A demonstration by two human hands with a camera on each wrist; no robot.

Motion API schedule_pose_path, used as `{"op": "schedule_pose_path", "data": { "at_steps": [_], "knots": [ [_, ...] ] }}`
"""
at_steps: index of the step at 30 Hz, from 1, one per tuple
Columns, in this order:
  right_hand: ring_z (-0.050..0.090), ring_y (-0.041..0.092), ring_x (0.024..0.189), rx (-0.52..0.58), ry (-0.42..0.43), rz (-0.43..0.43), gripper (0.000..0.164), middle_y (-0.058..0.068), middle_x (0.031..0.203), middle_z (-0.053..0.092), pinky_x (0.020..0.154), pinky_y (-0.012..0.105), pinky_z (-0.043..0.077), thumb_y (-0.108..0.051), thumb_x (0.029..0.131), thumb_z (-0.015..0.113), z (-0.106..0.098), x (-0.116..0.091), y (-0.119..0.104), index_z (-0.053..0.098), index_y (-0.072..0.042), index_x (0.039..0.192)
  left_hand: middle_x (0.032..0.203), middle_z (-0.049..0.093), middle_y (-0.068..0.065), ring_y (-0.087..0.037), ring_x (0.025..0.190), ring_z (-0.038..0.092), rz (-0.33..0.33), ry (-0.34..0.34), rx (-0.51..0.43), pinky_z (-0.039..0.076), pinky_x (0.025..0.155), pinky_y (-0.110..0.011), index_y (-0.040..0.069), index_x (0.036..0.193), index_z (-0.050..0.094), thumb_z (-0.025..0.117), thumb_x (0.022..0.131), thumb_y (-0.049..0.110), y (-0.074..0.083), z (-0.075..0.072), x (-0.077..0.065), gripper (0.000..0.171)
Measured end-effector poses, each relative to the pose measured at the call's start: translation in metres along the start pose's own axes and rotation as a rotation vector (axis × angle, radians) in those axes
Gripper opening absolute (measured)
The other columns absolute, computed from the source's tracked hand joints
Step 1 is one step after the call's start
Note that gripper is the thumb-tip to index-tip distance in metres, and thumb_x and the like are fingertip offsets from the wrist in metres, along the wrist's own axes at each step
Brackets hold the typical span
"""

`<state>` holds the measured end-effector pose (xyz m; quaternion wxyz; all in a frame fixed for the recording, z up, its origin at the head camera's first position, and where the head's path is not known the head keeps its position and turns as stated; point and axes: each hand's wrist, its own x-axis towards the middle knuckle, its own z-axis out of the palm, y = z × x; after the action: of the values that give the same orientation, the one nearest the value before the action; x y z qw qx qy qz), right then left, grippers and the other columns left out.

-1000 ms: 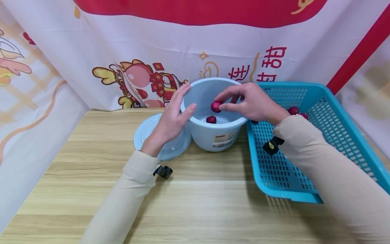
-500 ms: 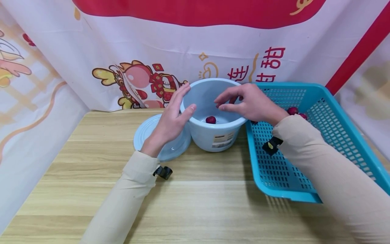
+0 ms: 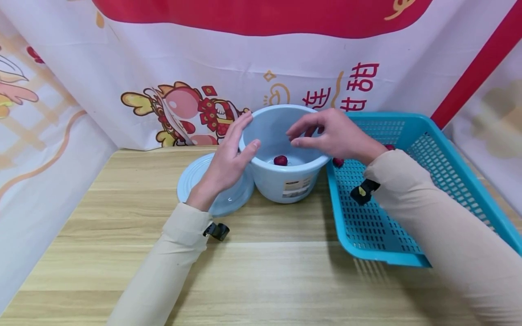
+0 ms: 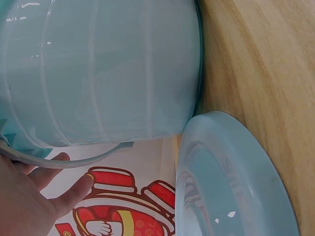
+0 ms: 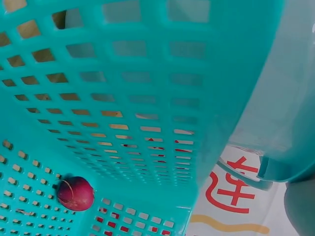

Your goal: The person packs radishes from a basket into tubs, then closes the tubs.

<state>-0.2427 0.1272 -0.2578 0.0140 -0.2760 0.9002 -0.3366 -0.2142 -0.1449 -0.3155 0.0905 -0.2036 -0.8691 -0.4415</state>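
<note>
A light blue plastic bucket [image 3: 281,183] stands upright, a radish [image 3: 280,160] on its floor. My left hand [image 3: 226,163] rests against the bucket's left side, its fingers extended along the rim and the thumb over the near edge. In the left wrist view, fingers [image 4: 74,194] show beside the bucket's handle [image 4: 78,162]. Above the right part of the bucket's opening hovers my right hand [image 3: 332,136], fingers bent and parted from the thumb, nothing visible between them. A turquoise basket [image 3: 340,217] sits right of the bucket, with radishes [image 3: 338,162] inside; my right forearm hides part of it.
A round blue lid [image 3: 232,199] lies on the wooden table [image 3: 261,271], left of the bucket and partly under my left hand. Behind everything hangs a printed white cloth [image 3: 228,59]. The basket's near wall [image 5: 147,98] rises close to the right wrist camera.
One second ago my right hand pinched a radish over the bucket; half a second ago it was gone from the fingers. The hand stays in place. My left hand has hardly moved.
</note>
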Motion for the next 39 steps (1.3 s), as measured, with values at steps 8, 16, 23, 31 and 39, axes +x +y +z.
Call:
{"op": "schedule_pose_path", "data": {
  "at_steps": [8, 16, 23, 31, 39],
  "knots": [
    [0.071, 0.021, 0.105, 0.135, 0.059, 0.05, 0.036, 0.004, 0.125, 0.077, 0.082, 0.023, 0.061, -0.028, 0.094, 0.082, -0.02, -0.008, 0.0, 0.077, -0.02, 0.129, 0.179, 0.017, 0.009, -0.021, 0.165, 0.022, 0.001, 0.003, -0.007, 0.03, 0.128, -0.064, 0.023, 0.169, 0.026, 0.048, 0.104, 0.052, 0.0, 0.0, 0.0, 0.075],
    [0.067, 0.018, 0.113, 0.176, 0.137, 0.123, 0.045, 0.0, 0.128, 0.076, 0.082, 0.019, 0.06, -0.041, 0.094, 0.079, -0.041, -0.019, 0.023, 0.073, -0.024, 0.135, 0.178, 0.018, 0.011, -0.02, 0.164, 0.023, -0.002, -0.002, -0.003, 0.033, 0.127, -0.064, 0.023, 0.169, 0.026, 0.047, 0.104, 0.052, 0.0, 0.0, 0.0, 0.075],
    [0.067, 0.015, 0.117, 0.244, 0.167, 0.201, 0.053, -0.005, 0.133, 0.073, 0.085, 0.019, 0.061, -0.044, 0.092, 0.081, -0.054, -0.028, 0.055, 0.07, -0.025, 0.14, 0.178, 0.018, 0.011, -0.02, 0.165, 0.022, 0.0, -0.001, -0.002, 0.032, 0.127, -0.064, 0.022, 0.169, 0.027, 0.047, 0.104, 0.052, 0.0, 0.0, 0.0, 0.074],
    [0.057, 0.016, 0.126, 0.233, 0.119, 0.367, 0.061, 0.0, 0.144, 0.066, 0.082, 0.021, 0.06, -0.047, 0.093, 0.077, -0.062, -0.03, 0.085, 0.063, -0.027, 0.149, 0.179, 0.018, 0.009, -0.02, 0.165, 0.021, 0.004, 0.002, -0.003, 0.031, 0.128, -0.064, 0.023, 0.169, 0.027, 0.047, 0.104, 0.052, 0.0, -0.001, 0.0, 0.075],
    [0.055, 0.022, 0.13, 0.209, 0.031, 0.459, 0.062, 0.003, 0.147, 0.064, 0.098, 0.039, 0.057, -0.047, 0.097, 0.074, -0.054, -0.031, 0.114, 0.058, -0.024, 0.152, 0.179, 0.018, 0.005, -0.02, 0.165, 0.021, 0.008, 0.001, -0.007, 0.03, 0.128, -0.065, 0.023, 0.169, 0.027, 0.047, 0.104, 0.052, -0.001, 0.0, 0.0, 0.075]
  ]
}}
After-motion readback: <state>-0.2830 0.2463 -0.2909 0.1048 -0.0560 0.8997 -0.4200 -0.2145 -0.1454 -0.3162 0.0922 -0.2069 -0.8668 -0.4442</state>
